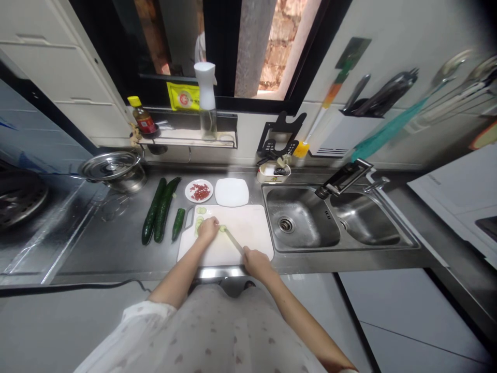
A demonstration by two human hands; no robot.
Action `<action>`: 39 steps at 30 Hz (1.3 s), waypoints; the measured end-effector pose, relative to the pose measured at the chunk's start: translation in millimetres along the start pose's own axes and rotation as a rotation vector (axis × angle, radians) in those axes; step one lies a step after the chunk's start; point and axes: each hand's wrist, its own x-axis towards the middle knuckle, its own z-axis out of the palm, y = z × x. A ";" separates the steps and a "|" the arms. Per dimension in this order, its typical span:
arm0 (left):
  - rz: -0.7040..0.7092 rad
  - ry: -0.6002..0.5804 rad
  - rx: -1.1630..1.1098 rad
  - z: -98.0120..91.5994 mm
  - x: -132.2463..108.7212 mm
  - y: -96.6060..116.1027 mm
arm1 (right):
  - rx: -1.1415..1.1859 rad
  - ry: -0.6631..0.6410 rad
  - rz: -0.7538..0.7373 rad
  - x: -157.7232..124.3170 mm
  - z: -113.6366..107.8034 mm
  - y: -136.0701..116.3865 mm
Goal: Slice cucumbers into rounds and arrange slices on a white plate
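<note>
A white cutting board point(248, 228) lies on the steel counter in front of me. My left hand point(208, 228) is closed over a piece of cucumber point(222, 228) on the board, with only its cut end showing. My right hand point(255, 260) grips the handle of a knife point(234, 240) whose blade reaches toward the cucumber's end. Several cucumber slices point(199, 216) lie on the board's left part, behind my left hand.
Two whole cucumbers point(158, 210) and a shorter piece point(178, 224) lie left of the board. Behind it stand a small plate of chopped red chilli point(199, 190) and a white plate point(232, 192). A double sink point(334, 220) is on the right, a steel pot point(112, 170) on the left.
</note>
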 end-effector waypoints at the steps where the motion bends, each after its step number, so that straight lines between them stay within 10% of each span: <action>1: -0.002 -0.004 0.001 -0.7 0.3 0.4 | -0.001 0.004 -0.003 0.5 0.6 -0.2; 39: -0.030 -0.047 0.019 0.8 9.4 1.1 | 0.014 -0.027 -0.031 17.3 -6.1 -16.2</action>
